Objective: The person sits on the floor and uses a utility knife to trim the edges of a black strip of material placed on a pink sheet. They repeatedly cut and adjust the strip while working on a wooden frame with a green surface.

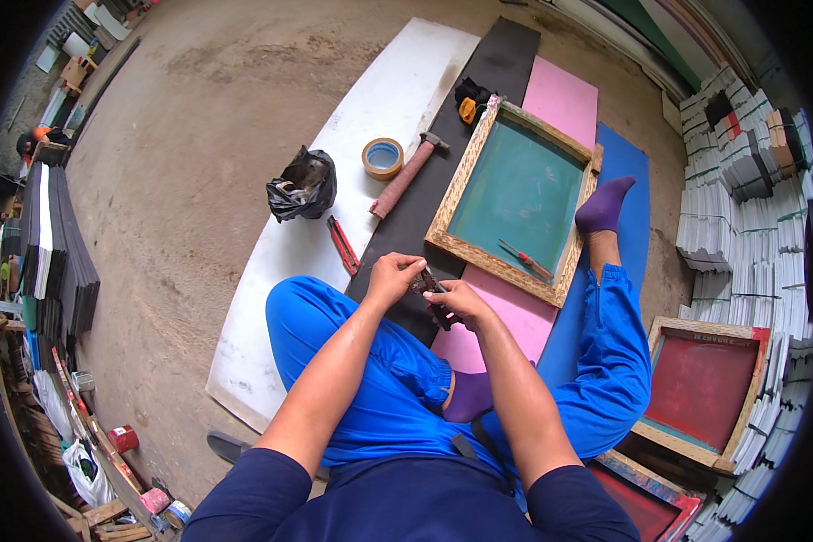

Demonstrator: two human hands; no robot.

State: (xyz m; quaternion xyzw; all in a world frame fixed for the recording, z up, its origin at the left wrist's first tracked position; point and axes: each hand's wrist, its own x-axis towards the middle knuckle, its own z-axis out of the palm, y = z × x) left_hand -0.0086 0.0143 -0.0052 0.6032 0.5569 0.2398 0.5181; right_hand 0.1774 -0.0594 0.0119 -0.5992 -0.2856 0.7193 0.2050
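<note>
Seated on the floor, the person brings both hands together over the knee: left hand (394, 274) pinches one end of a small dark tool (427, 285), right hand (461, 301) grips its body; wooden screen frame (518, 197) lies just beyond, within reach

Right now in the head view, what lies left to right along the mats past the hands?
Black plastic bag → red-handled cutter → roll of tape → hammer → wooden screen frame with green mesh → purple-socked foot.
</note>
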